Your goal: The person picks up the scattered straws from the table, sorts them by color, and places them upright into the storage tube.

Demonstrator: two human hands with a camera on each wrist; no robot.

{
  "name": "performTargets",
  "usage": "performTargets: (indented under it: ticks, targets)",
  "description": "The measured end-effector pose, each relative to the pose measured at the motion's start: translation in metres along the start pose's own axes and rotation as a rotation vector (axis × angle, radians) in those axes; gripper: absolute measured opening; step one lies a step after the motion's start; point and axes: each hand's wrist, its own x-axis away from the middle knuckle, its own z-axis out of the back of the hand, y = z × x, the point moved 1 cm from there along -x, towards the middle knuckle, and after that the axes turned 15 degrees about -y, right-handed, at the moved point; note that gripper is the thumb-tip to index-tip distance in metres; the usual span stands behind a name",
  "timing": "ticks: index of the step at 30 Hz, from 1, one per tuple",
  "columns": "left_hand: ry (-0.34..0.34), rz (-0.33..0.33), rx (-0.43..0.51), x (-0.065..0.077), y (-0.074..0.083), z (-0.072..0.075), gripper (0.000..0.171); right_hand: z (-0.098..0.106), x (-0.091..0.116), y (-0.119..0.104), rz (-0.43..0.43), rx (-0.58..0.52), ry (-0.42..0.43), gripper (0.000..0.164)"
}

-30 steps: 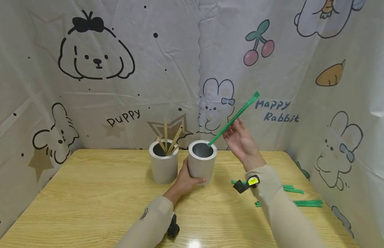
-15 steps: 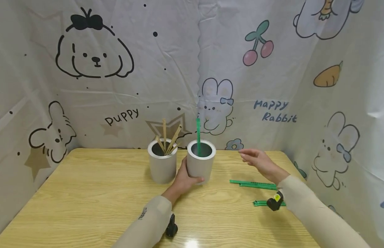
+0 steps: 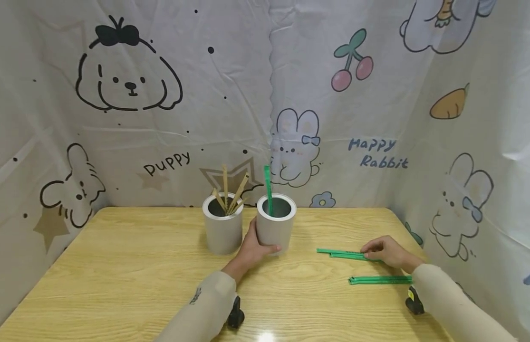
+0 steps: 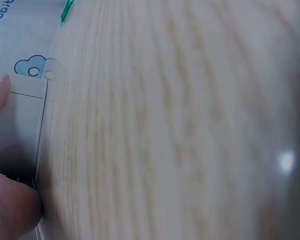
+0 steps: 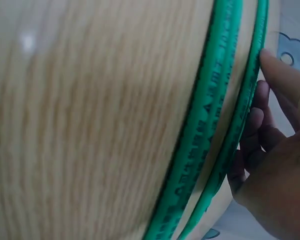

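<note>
My left hand point(image 3: 253, 244) grips the right-hand white cylindrical cup point(image 3: 275, 232) low on its side, thumb across the front. A slim green stick point(image 3: 268, 187) leans out of that cup. Beside it stands a second white cup point(image 3: 223, 235) with several tan sticks point(image 3: 236, 194) in it. At the right, my right hand point(image 3: 389, 251) is down over a pair of green sticks point(image 3: 339, 252) lying on the table, fingertips right at them. In the right wrist view a fingertip point(image 5: 266, 56) meets the edge of a printed green stick point(image 5: 240, 110); I cannot tell if it is pinched.
More green sticks point(image 3: 378, 280) lie side by side nearer the front, below my right hand. The wooden table point(image 3: 132, 266) backs onto a pale printed curtain point(image 3: 230, 118), which also closes in both sides.
The green stick in my right hand went into the right-hand cup and was let go. My right hand then moved right and down to the sticks on the table. My left hand kept its grip.
</note>
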Motion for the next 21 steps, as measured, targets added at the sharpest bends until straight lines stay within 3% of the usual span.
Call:
performTargets:
  ticks: [3,10,18,21]
  targets:
    - [-0.007,-0.004,0.011,0.0,0.0,-0.001,0.11,-0.001,-0.002,0.001,0.031,0.021,0.001,0.018]
    - [-0.005,-0.002,0.0,0.0,-0.001,0.0,0.111,0.001,-0.006,-0.004,-0.032,0.017,-0.011,0.013]
    - [-0.01,0.013,-0.018,0.0,-0.001,0.002,0.11,0.004,-0.009,-0.007,0.01,0.029,-0.044,0.012]
    - [-0.012,0.019,-0.015,0.0,-0.001,0.001,0.11,0.008,-0.008,-0.01,-0.016,0.014,-0.032,0.013]
